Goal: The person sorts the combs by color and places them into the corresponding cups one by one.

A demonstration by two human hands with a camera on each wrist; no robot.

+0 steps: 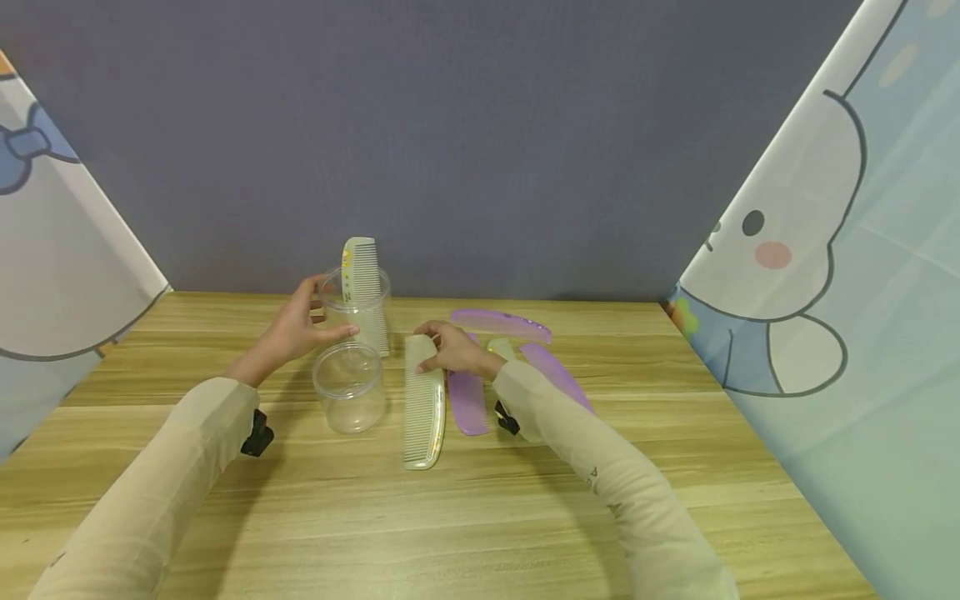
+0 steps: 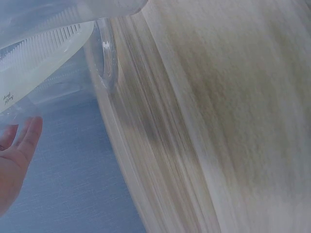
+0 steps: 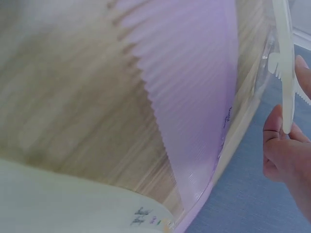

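From my remote seat I see the left hand (image 1: 292, 331) curved round the far clear tub (image 1: 386, 298), thumb in front, fingers along its outer side — I take this as steadying, since the standing pale comb (image 1: 362, 267) inside rises well above the rim. The right hand (image 1: 456, 348) pinches the held pale comb (image 1: 425, 412) near its far end, which I think leaves most of its length free; I cannot tell whether its near end touches the wooden table (image 1: 315, 517). The near clear tub (image 1: 352, 410) stands just in front of the other, with no comb in it.

Counting, I get two tubs and six combs. Three are pale: those two, plus a third pale comb (image 1: 501, 347) partly hidden by the right sleeve (image 1: 577, 429). Three are purple: the back purple comb (image 1: 501, 322) lying crosswise, the middle purple comb (image 1: 468, 404) just beside the held one, and the right purple comb (image 1: 557, 373) slanting away — all grouped on the right hand's side, handy for it, I judge
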